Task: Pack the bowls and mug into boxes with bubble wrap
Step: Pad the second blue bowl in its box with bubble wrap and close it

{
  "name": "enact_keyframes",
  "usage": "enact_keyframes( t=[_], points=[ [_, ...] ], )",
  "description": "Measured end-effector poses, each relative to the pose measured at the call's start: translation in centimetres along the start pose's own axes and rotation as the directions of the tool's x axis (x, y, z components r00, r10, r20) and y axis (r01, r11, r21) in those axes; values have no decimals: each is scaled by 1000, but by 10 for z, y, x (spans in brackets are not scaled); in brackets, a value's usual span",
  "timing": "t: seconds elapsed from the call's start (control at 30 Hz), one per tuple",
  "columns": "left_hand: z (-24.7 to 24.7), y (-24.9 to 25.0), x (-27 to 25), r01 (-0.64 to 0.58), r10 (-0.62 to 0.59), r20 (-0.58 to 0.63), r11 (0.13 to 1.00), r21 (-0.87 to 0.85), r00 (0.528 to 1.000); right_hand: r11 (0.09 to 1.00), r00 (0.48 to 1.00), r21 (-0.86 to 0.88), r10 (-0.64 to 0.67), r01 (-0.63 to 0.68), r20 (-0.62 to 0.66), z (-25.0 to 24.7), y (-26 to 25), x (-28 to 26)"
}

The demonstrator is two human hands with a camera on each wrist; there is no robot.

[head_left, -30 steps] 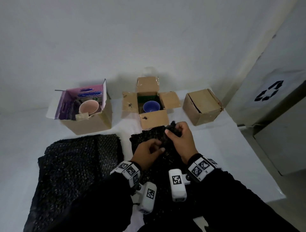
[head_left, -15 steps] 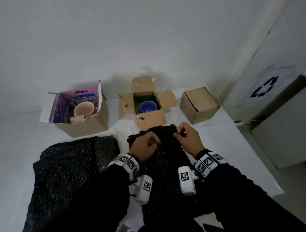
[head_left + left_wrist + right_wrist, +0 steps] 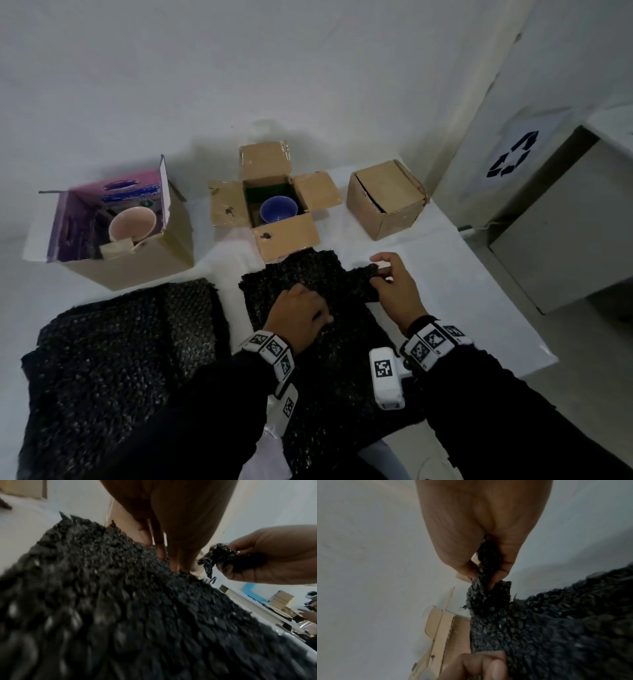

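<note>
A black bubble wrap sheet (image 3: 308,274) lies on the white table (image 3: 462,308) in front of me. My left hand (image 3: 299,301) presses down on it with its fingertips (image 3: 173,563). My right hand (image 3: 378,274) pinches a torn strip at the sheet's far right corner (image 3: 488,588) between thumb and fingers and holds it out to the right. Behind the sheet, a blue bowl (image 3: 277,209) sits in an open cardboard box (image 3: 287,240). A pink mug (image 3: 132,224) stands in a purple-lined box (image 3: 137,270) at the back left.
A larger piece of black bubble wrap (image 3: 120,342) covers the table's left front. A closed cardboard box (image 3: 385,198) stands at the back right near the table's edge. A grey bin with a recycling sign (image 3: 513,154) stands beyond it, and a wall is behind.
My hands were close together on a bunched corner of the wrap. The right hand has since pulled right with a strip, and the left now holds the flattened sheet down.
</note>
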State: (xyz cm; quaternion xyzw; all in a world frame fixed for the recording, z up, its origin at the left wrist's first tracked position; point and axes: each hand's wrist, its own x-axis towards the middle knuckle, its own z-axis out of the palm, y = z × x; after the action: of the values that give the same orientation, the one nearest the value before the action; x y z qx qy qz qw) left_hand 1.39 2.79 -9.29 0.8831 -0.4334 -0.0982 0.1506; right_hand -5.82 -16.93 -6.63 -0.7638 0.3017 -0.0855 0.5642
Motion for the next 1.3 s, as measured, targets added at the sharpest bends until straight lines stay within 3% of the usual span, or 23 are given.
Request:
enact_keyframes(
  t=[0.1, 0.17, 0.23, 0.3, 0.47, 0.6, 0.7, 0.87, 0.93, 1.07, 1.1, 1.23, 1.3],
  points=[
    [-17, -3, 3, -6, -7, -95, 990, -141, 995, 999, 999, 46, -15, 17, -50, -4, -10, 3],
    [-21, -6, 4, -2, 11, 80, 993, -115, 997, 998, 997, 71, 2, 4, -76, -6, -15, 5],
    [-18, -7, 2, -7, -5, 305, 999, 39, 952, 995, 996, 104, 21, -12, -87, -8, -18, 5],
    [-7, -6, 2, -25, -32, 347, 987, 159, 937, 993, 996, 117, 32, -22, -84, -11, -18, 2],
    [7, -3, 5, 100, -101, 162, 995, 14, 982, 994, 999, 101, 35, -33, -24, -19, -5, -9],
    [-9, -6, 15, 19, -19, 4, 998, -61, 1000, 972, 999, 235, 14, -6, -34, -24, -10, -15],
    [-35, -5, 19, 24, -60, -157, 974, -227, 986, 967, 1000, 255, -3, 7, -18, -24, -22, -9],
    [-84, -9, 23, 13, -127, -336, 946, -323, 933, 953, 999, 301, -28, 38, -37, -14, -50, 17],
    [-100, -16, 25, 11, -165, -427, 940, -341, 889, 947, 999, 318, -37, 44, -30, -7, -64, 28],
    [-132, -35, 28, 143, -455, -604, 859, -491, 654, 932, 995, 349, -95, 98, -25, 7, -95, 48],
    [-139, -40, 30, 187, -497, -604, 845, -502, 623, 928, 992, 350, -128, 127, -19, 11, -103, 52],
    [-153, -65, 47, 228, -489, -604, 859, -458, 629, 943, 960, 185, -280, 277, -8, 33, -126, 84],
    [-153, -77, 59, 249, -484, -629, 869, -428, 608, 942, 945, 101, -325, 321, 23, 45, -135, 103]
  ],
)
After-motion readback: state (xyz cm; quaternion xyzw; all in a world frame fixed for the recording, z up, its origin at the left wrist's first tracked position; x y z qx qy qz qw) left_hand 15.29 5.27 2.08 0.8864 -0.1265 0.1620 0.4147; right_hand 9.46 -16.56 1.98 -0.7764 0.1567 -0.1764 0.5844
